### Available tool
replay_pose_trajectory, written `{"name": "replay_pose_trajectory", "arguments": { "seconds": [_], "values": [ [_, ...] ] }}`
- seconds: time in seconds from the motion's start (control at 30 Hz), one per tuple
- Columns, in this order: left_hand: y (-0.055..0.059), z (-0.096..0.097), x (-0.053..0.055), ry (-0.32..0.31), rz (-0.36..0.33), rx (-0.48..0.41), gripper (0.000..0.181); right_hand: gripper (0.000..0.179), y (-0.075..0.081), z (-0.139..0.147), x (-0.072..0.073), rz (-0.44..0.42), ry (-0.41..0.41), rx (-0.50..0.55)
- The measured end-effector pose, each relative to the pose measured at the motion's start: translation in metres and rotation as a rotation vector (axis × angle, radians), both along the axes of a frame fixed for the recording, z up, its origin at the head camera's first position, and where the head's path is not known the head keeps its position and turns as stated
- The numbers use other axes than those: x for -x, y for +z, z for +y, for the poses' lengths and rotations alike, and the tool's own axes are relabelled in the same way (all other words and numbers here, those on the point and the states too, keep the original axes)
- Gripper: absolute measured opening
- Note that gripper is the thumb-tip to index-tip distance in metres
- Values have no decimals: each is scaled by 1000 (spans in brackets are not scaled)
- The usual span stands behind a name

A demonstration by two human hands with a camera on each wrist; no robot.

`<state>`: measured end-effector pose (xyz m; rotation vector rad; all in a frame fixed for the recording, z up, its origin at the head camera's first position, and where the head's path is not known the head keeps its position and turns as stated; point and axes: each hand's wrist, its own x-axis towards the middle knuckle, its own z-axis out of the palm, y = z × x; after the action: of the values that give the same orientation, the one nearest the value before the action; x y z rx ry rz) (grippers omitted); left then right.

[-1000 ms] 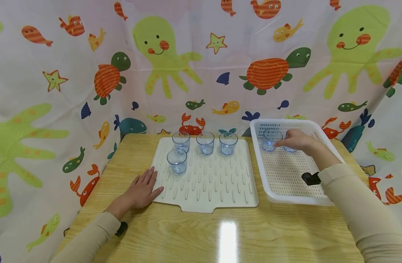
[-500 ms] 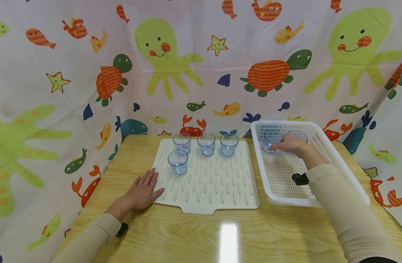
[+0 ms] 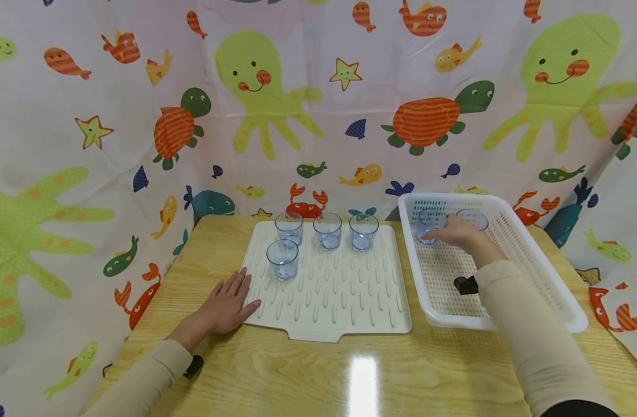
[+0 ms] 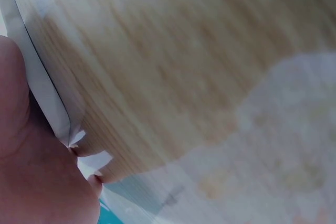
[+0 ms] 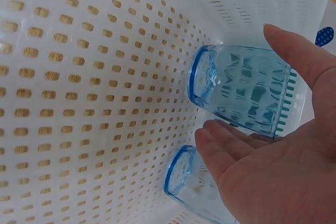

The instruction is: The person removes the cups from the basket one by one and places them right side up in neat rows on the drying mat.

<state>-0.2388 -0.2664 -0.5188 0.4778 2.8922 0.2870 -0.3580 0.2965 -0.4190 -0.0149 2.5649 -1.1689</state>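
My right hand point(image 3: 458, 233) is inside the white plastic basket point(image 3: 430, 310), at a clear blue glass point(image 3: 428, 218). In the right wrist view that glass point(image 5: 241, 85) stands between my spread thumb and straight fingers point(image 5: 223, 142); whether they touch it is hard to tell. A second glass point(image 5: 197, 184) stands beside it, partly behind my fingers. My left hand point(image 3: 222, 307) lies flat with fingertips on the left edge of the cream ribbed draining mat point(image 3: 329, 307). Three glasses stand along the mat's back edge, with another glass point(image 3: 284, 260) in front of the left one.
The mat and basket sit side by side on a wooden table point(image 3: 277, 376). Behind and at both sides hangs a curtain point(image 3: 318, 116) printed with sea animals. The basket's raised walls surround the right hand.
My right hand has shifted left within the basket, from between the two glasses to the left one, uncovering more of the right glass. My left hand stays on the mat's edge.
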Motion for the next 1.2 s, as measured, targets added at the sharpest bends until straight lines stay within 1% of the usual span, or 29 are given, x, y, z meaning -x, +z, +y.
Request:
{"name": "replay_pose_trajectory", "arguments": {
  "seconds": [0.03, 0.17, 0.23, 0.37, 0.5, 0.7, 0.93, 1.2],
  "values": [
    [0, 0, 0, 0, 0, -1, 87, 88, -1, 0, 1, -7, -2, 1],
    [0, 0, 0, 1, 1, -5, 86, 97, -5, -2, 5, -25, -55, -13],
    [0, 1, 0, 2, 0, -4, 86, 97, -5, -4, 5, -25, -82, 0],
    [1, 1, 0, 5, -5, -1, 86, 91, -6, -9, 4, 2, -122, 60],
    [1, 1, 0, 9, -16, -1, 86, 90, -8, -12, 4, 25, -142, 91],
    [2, 1, -1, 11, -9, 5, 85, 83, -7, -15, 3, 53, -134, 104],
    [3, 3, -1, 4, -7, 4, 85, 78, -5, -11, 3, 68, -124, 88],
    [0, 1, -2, 5, 1, -2, 87, 78, 11, -12, -2, 96, -121, 34]
  ]
}}
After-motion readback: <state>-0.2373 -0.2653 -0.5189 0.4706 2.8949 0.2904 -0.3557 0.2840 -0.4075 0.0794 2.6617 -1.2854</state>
